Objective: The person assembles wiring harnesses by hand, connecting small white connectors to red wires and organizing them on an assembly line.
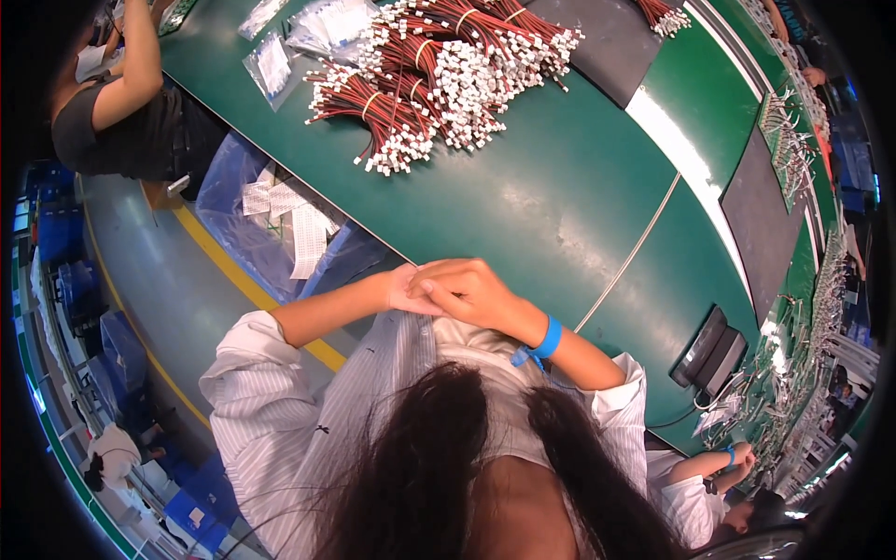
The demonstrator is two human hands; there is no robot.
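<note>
My left hand [405, 293] and my right hand [478, 291] meet in front of my body, at the near edge of the green table [551, 201]. The right one lies on top, its fingers curled over the left hand, and a blue wristband [541, 345] circles that wrist. Most of the left fingers are hidden under the right hand. No part or tool shows in either hand. Farther up the table lies a heap of red and black wire bundles [397, 107] with white connectors, tied with pale bands.
Clear bags of white parts [322, 28] lie beyond the bundles. A blue-lined bin [224, 191] with white sheets stands left of the table. On the right are a black device [711, 350], a dark mat [761, 224] and many loose wires. Other people work at far left and lower right.
</note>
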